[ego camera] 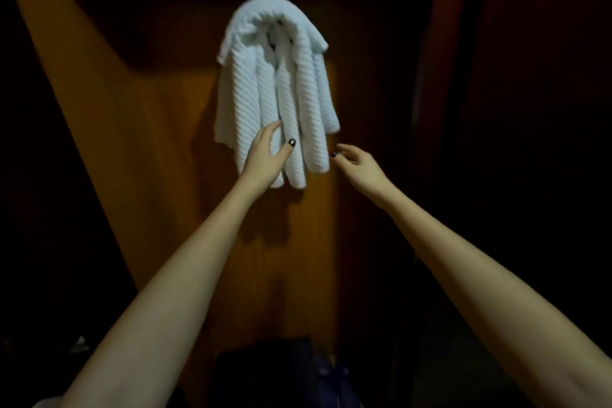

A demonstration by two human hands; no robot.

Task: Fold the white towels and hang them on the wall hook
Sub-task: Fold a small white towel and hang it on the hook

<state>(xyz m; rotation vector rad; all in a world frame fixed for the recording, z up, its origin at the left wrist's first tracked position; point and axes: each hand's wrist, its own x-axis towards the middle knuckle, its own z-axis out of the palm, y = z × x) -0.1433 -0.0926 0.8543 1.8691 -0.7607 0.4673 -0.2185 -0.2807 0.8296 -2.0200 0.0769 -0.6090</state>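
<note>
- towels point(278, 83): white cloth, thick and matt. the surface is woven in raised diagonal ribs, which gives every hanging fold a rough, corded texture.
- wall panel point(185, 149): wood, orange-brown where the light falls. it is smooth and flat with a faint satin sheen, and fine upright grain shows in the lower part.
- strip point(443, 43) at far right: dark reddish and matt. cloth or wood cannot be told in the dim light.
- left hand point(265, 156) and right hand point(359, 166): bare skin, smooth and matt.
- nails point(291, 142): coated in dark polish, glossy, with a small bright glint on the left thumb.
</note>
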